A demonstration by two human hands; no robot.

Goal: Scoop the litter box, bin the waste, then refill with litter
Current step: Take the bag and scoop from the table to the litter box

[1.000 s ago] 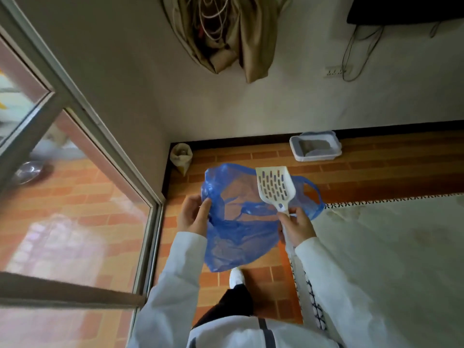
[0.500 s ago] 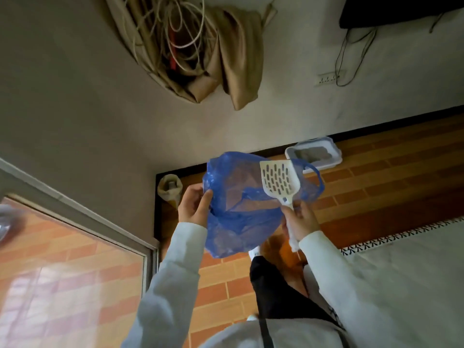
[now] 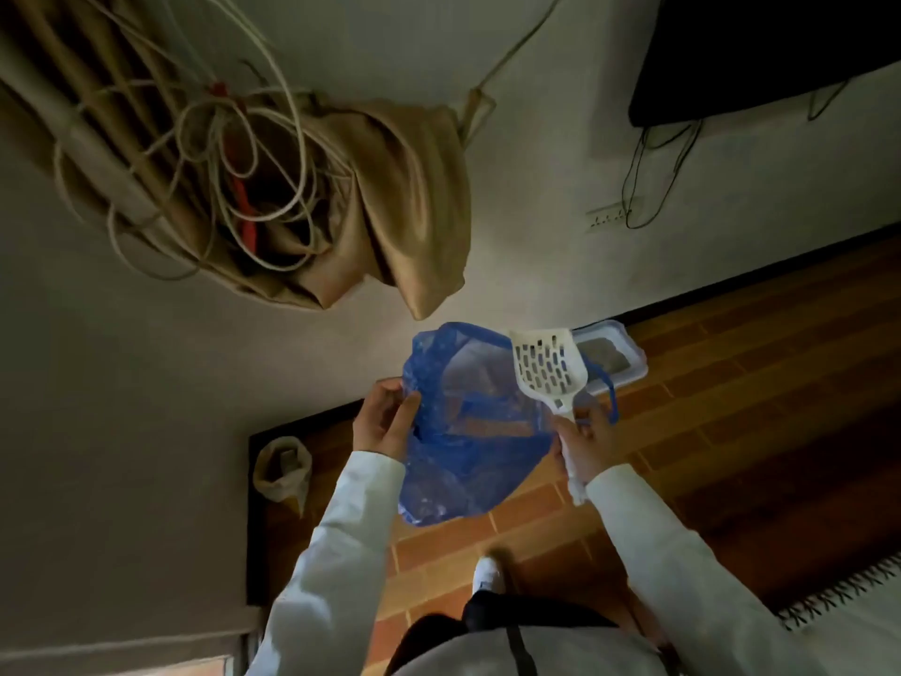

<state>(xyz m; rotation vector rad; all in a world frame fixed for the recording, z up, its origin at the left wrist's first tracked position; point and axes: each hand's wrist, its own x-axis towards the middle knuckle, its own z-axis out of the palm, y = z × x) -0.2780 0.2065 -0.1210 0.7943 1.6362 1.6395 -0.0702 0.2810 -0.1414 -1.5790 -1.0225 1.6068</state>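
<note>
Overhead, a tan curtain (image 3: 390,197) tangled with cords hangs on the wall above the blue plastic bag (image 3: 468,431). Behind the bag, the litter box (image 3: 629,353) sits on the brick floor against the wall. Left hand (image 3: 385,422) pinches the bag's rim; right hand (image 3: 585,441) grips the white scoop (image 3: 546,368) and the bag's other edge.

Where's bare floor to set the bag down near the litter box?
Bare brick floor right of the litter box, and between the tan sack and the shoe. Crowded at the rug, lower right.
</note>
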